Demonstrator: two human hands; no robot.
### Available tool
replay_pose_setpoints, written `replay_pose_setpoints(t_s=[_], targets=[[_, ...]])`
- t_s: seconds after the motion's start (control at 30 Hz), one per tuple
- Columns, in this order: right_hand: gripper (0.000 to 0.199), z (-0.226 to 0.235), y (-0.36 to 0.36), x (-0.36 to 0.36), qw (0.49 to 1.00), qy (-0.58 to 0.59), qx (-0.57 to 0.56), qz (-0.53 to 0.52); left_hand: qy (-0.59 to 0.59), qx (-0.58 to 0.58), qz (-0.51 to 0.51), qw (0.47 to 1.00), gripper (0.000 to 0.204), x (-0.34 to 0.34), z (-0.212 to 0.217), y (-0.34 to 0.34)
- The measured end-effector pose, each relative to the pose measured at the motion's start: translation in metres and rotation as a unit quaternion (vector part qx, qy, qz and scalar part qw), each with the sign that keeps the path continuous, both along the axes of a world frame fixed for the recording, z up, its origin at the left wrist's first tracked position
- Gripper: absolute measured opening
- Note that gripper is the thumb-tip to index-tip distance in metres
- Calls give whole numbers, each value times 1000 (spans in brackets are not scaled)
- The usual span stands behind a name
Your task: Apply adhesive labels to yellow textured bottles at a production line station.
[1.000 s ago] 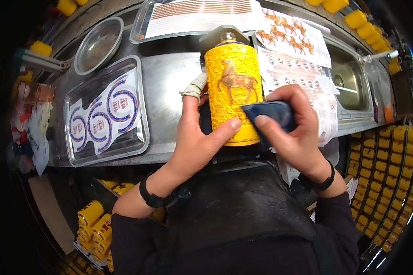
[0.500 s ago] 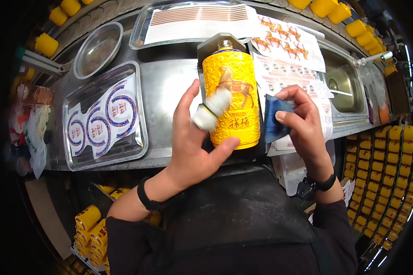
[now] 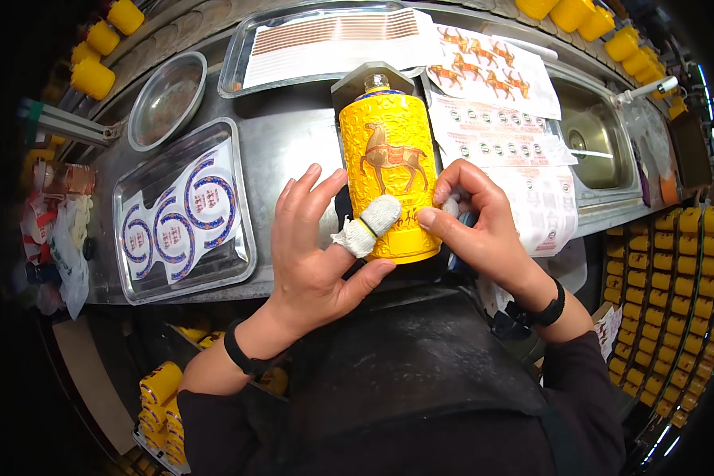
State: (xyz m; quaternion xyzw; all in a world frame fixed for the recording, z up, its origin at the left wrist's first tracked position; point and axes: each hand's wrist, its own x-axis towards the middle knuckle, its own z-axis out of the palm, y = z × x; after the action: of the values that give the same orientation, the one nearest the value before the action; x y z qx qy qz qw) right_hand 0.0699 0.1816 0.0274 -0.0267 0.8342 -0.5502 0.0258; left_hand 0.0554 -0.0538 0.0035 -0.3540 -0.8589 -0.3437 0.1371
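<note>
A yellow embossed bottle (image 3: 393, 119) with a brown horse picture lies before me, its clear neck (image 3: 377, 82) pointing away. My left hand (image 3: 305, 266) has its fingers spread at the bottle's lower left. One of its fingers wears a white cloth finger cover (image 3: 382, 216) and rests on the dark lettering below the horse; the thumb is by the bottle's base. My right hand (image 3: 492, 226) is closed at the lower right side, its thumb tip against the bottle. Under its fingers a blue flexible pad (image 3: 456, 262) shows only in part.
A dark grey holder (image 3: 343, 89) is behind the bottle. To the left are a metal tray (image 3: 244, 258) of ring-shaped decals and a round metal bowl (image 3: 202, 71). Decal sheets (image 3: 551, 83) lie to the right, beside a sink (image 3: 591, 127). A far tray (image 3: 234, 59) holds striped sheets.
My left hand's covered finger has come down onto the lettering. My right hand has moved left against the bottle, and the blue pad is now mostly hidden beneath it.
</note>
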Motion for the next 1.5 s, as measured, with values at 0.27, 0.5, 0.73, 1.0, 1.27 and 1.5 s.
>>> replay_pose_setpoints(t_s=[0.27, 0.5, 0.73, 1.0, 1.27, 1.5], targets=[[16, 3, 3, 7, 985, -92, -147, -22, 47, -40, -48, 997, 39, -3, 16, 16], [24, 18, 12, 19, 967, 211, 46, 138, 31, -12, -15, 999, 31, 9, 4, 5], [36, 1, 15, 21, 934, 260, 173, 173, 2, -6, 12, 1000, 32, 19, -3, -6], [36, 14, -8, 10, 900, 277, 258, 218, -52, 64, 13, 996, 50, 18, -10, -7], [33, -5, 12, 18, 906, 332, 183, 188, -86, 83, -6, 993, 78, 15, -11, -7], [22, 5, 23, 26, 948, 278, 138, 77, -68, 32, -16, 997, 107, -7, 0, 28]])
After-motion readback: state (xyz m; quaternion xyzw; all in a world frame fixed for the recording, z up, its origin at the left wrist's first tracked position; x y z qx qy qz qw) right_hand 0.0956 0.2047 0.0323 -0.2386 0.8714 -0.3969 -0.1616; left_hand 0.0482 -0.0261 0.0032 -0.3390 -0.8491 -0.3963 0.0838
